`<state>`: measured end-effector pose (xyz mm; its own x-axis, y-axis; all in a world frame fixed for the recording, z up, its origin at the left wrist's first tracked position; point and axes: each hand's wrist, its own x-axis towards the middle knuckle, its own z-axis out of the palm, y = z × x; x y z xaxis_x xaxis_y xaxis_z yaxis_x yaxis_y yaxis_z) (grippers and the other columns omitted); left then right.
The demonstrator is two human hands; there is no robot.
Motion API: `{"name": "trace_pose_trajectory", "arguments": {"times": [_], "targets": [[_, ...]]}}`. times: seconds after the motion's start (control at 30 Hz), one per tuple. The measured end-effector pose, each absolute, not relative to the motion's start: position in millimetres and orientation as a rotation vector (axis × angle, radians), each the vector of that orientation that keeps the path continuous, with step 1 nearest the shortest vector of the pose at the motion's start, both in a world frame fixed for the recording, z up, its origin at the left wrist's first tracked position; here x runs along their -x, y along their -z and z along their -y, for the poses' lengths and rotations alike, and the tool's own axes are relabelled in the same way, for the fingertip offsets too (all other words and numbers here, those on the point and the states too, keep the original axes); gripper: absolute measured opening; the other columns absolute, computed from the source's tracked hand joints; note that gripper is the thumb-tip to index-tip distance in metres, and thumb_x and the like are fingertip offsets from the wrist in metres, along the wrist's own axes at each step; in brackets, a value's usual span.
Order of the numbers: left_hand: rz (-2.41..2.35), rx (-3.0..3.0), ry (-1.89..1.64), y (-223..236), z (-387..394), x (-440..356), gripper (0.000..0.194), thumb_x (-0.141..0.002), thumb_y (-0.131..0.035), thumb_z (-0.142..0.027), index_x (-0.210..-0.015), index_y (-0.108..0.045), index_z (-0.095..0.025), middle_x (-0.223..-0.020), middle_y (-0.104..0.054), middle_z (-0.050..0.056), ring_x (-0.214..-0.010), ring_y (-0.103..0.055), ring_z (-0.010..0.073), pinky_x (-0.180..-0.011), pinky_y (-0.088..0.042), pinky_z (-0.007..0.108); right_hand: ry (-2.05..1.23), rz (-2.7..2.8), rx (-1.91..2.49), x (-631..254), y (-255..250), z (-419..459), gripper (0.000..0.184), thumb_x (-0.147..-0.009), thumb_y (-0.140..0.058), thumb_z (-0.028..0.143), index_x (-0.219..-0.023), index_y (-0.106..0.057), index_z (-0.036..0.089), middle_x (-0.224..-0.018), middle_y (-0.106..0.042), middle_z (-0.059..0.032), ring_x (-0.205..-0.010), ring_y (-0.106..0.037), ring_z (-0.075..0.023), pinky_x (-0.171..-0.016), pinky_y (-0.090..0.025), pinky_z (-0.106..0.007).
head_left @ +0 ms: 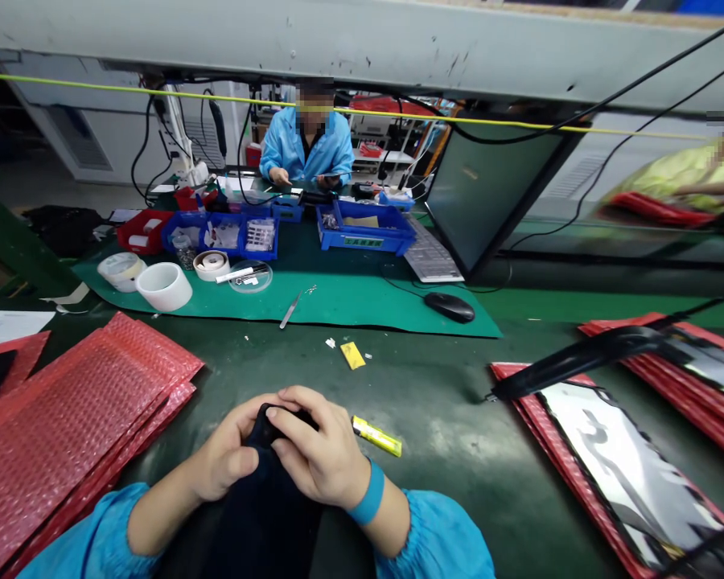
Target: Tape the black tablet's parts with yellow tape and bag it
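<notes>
Shiny red bubble-plastic sheets (84,426) lie at eight o'clock. At seven, the left hand (229,454) and right hand (324,454) grip a black thing (263,431) (fingers hide much of it). A bright yellow stick (381,437) lies at six.

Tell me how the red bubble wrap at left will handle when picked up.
The red bubble wrap looks thin and dimpled, so its edges would probably flex. It lies in offset layers, so the top one may slide over those below. Whether anything stiff sits inside is hidden, so its weight is hard to judge.
</notes>
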<state>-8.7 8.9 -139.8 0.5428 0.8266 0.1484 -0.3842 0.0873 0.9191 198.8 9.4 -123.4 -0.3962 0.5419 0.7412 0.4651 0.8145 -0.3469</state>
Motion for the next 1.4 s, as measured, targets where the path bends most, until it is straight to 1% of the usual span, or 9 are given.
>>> {"name": "trace_pose_trajectory", "arguments": {"times": [0.1, 0.2, 0.33, 0.57, 0.73, 0.93, 1.17, 1.27, 1.4], "targets": [[-0.488, -1.098, -0.932, 142.8, -8.3, 6.7, 0.067, -0.085, -0.080, -0.062, -0.137, -0.068, -0.021, -0.122, -0.074, 0.012, -0.109, -0.072, 0.0301, -0.095, -0.054, 0.035, -0.118, 1.972, 0.889, -208.9, 125.8, -21.4, 0.030, -0.104, -0.053, 0.029, -0.132, -0.063, 0.024, -0.127, -0.067, -0.0121, -0.106, -0.072, -0.0222, -0.083, -0.065, -0.034], [-0.496, -1.044, -0.900, 146.5, -7.3, 5.4, 0.071, -0.082, -0.082, -0.062, -0.136, -0.066, -0.020, -0.113, -0.075, 0.010, -0.095, -0.073, 0.0254, -0.082, -0.054, 0.030, -0.086, 1.818, 1.174, -230.9, 132.9, -46.5, 0.029, -0.107, -0.047, 0.026, -0.132, -0.061, 0.020, -0.120, -0.066, -0.0143, -0.107, -0.069, -0.0248, -0.089, -0.062, -0.039], [-0.514, -1.007, -0.892, 150.0, -6.5, 5.6, 0.072, -0.080, -0.083, -0.063, -0.135, -0.065, -0.020, -0.113, -0.075, 0.009, -0.095, -0.071, 0.0246, -0.082, -0.052, 0.029, -0.031, 1.740, 1.543, -262.3, 150.0, -79.0, 0.034, -0.104, -0.052, 0.029, -0.133, -0.063, 0.015, -0.117, -0.067, -0.0177, -0.108, -0.064, -0.0325, -0.094, -0.056, -0.049], [-0.526, -0.993, -0.888, 151.3, -6.0, 6.5, 0.075, -0.079, -0.084, -0.064, -0.136, -0.065, -0.019, -0.115, -0.074, 0.010, -0.097, -0.071, 0.0250, -0.086, -0.052, 0.030, -0.006, 1.840, 1.896, -271.3, 169.3, -88.5, 0.040, -0.096, -0.067, 0.025, -0.134, -0.066, 0.013, -0.116, -0.069, -0.0192, -0.106, -0.061, -0.0345, -0.091, -0.050, -0.046], [-0.517, -0.989, -0.886, 151.7, -7.1, 5.8, 0.075, -0.079, -0.084, -0.063, -0.136, -0.065, -0.018, -0.116, -0.074, 0.011, -0.098, -0.071, 0.0266, -0.087, -0.052, 0.032, -0.020, 1.874, 2.006, -271.6, 174.7, -91.2, 0.035, -0.100, -0.069, 0.029, -0.132, -0.065, 0.017, -0.115, -0.068, -0.0103, -0.106, -0.064, -0.0279, -0.093, -0.053, -0.045], [-0.514, -0.987, -0.910, 150.1, -7.6, 4.4, 0.074, -0.079, -0.085, -0.061, -0.136, -0.066, -0.018, -0.115, -0.075, 0.011, -0.097, -0.071, 0.0252, -0.084, -0.052, 0.030, -0.083, 1.836, 1.946, -273.2, 179.4, -94.2, 0.034, -0.103, -0.069, 0.037, -0.130, -0.064, 0.017, -0.118, -0.067, -0.0084, -0.105, -0.067, -0.0251, -0.095, -0.057, -0.046], [-0.511, -0.973, -0.911, 146.6, -7.4, 2.3, 0.071, -0.078, -0.086, -0.060, -0.133, -0.068, -0.019, -0.114, -0.075, 0.009, -0.096, -0.072, 0.0232, -0.085, -0.052, 0.028, -0.277, 1.755, 1.572, -263.8, 171.4, -93.1, 0.031, -0.104, -0.058, 0.025, -0.132, -0.065, 0.014, -0.101, -0.064, -0.0084, -0.090, -0.065, -0.0229, -0.086, -0.056, -0.040], [-0.504, -0.959, -0.908, 145.7, -7.2, 1.1, 0.072, -0.078, -0.087, -0.060, -0.133, -0.068, -0.018, -0.113, -0.076, 0.010, -0.094, -0.073, 0.0233, -0.086, -0.053, 0.029, -0.366, 1.688, 1.392, -256.3, 160.3, -87.2, 0.024, -0.103, -0.056, 0.030, -0.117, -0.070, 0.016, -0.090, -0.061, -0.0066, -0.083, -0.063, -0.0227, -0.076, -0.056, -0.036], [-0.488, -0.940, -0.906, 145.3, -6.8, -0.5, 0.072, -0.078, -0.087, -0.060, -0.132, -0.069, -0.018, -0.111, -0.076, 0.010, -0.092, -0.073, 0.0235, -0.084, -0.053, 0.029, -0.505, 1.595, 1.165, -242.1, 144.8, -71.5, 0.022, -0.106, -0.057, 0.038, -0.103, -0.067, 0.019, -0.096, -0.064, -0.0069, -0.086, -0.066, -0.0205, -0.072, -0.058, -0.032]]}}
